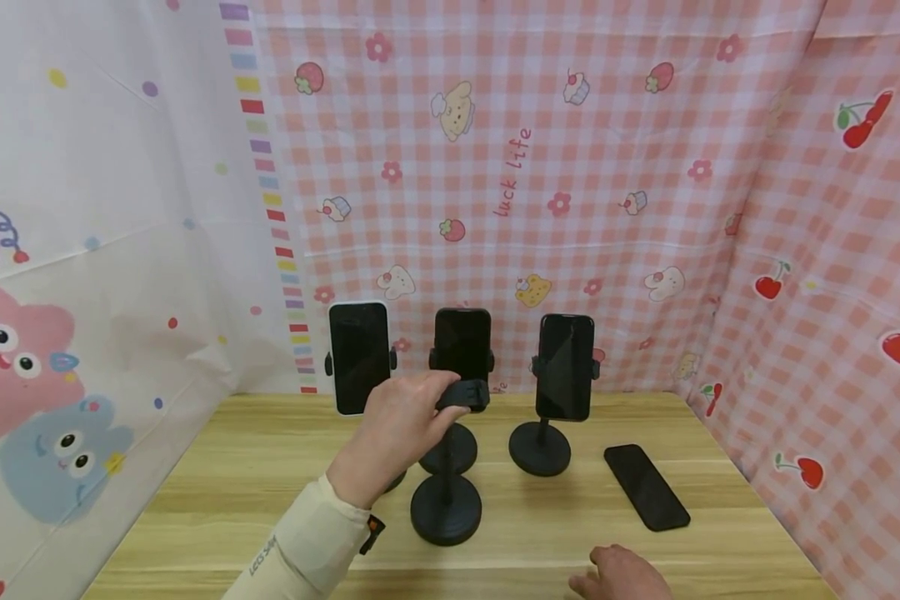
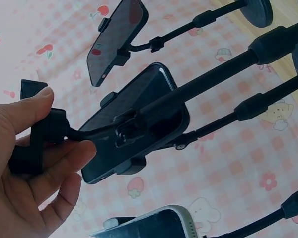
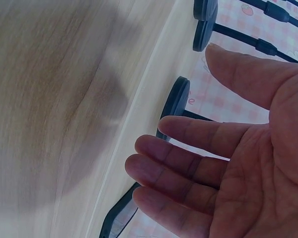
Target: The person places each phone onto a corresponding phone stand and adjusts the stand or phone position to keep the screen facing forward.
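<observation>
My left hand [image 1: 401, 425] pinches the empty black clamp [image 1: 465, 394] of a phone stand, whose round base [image 1: 446, 512] rests on the table. In the left wrist view, the thumb and fingers grip the clamp [image 2: 37, 131] at the end of its bent neck. My right hand [image 1: 621, 575] hovers at the table's front, palm bare and fingers loosely extended in the right wrist view. Ahead of it, to the right, a black phone [image 1: 647, 487] lies flat on the wood, touched by neither hand.
Behind the held stand, three more stands carry upright phones: a white-edged phone [image 1: 360, 358] at left, a dark phone [image 1: 462, 337] in the middle, and a black phone [image 1: 566, 367] at right. Patterned cloth [image 1: 570, 167] hangs behind the wooden table [image 1: 217, 492].
</observation>
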`<action>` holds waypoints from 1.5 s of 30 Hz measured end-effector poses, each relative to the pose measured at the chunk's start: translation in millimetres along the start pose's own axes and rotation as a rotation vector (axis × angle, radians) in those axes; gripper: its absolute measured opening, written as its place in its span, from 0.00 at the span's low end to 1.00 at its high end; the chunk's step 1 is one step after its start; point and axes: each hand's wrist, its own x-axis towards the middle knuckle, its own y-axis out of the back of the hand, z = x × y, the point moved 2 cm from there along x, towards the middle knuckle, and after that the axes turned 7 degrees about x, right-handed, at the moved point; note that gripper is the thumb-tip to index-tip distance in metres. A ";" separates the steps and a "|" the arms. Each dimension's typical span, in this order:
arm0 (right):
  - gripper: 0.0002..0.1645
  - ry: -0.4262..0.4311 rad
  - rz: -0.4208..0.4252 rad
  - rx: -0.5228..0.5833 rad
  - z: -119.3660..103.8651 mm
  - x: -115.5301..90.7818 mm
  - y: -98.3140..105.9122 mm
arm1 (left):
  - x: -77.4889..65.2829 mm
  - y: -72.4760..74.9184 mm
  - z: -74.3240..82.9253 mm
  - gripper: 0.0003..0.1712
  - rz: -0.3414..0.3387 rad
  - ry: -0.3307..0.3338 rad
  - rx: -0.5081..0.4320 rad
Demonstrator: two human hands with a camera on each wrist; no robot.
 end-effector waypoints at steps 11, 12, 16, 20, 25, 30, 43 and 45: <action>0.29 0.000 0.021 -0.017 -2.7 -2.0 0.5 | -4.0 -5.2 0.5 0.21 0.028 -0.013 -0.066; 0.29 -0.001 0.022 -0.019 -2.9 -2.0 0.5 | -4.3 -5.5 0.4 0.21 0.031 -0.015 -0.064; 0.29 0.004 0.024 -0.024 -3.7 -1.7 0.6 | -5.2 -5.5 0.0 0.21 0.048 -0.027 -0.054; 0.29 0.010 0.021 -0.022 -3.7 -1.3 1.1 | -5.9 -5.6 0.2 0.21 0.059 -0.040 -0.046; 0.29 0.000 0.004 0.001 -4.6 -0.7 1.7 | -5.6 -6.3 0.3 0.22 0.070 -0.049 -0.039; 0.29 0.001 0.002 0.002 -5.3 -1.2 2.4 | -5.1 -6.4 0.9 0.22 0.059 -0.041 -0.021; 0.28 0.024 0.038 -0.023 -7.3 -4.8 5.9 | -6.6 -5.0 1.0 0.32 0.039 0.018 -0.041; 0.28 0.025 0.042 -0.022 -7.3 -5.0 6.4 | -7.0 -4.8 0.3 0.34 0.044 0.027 -0.041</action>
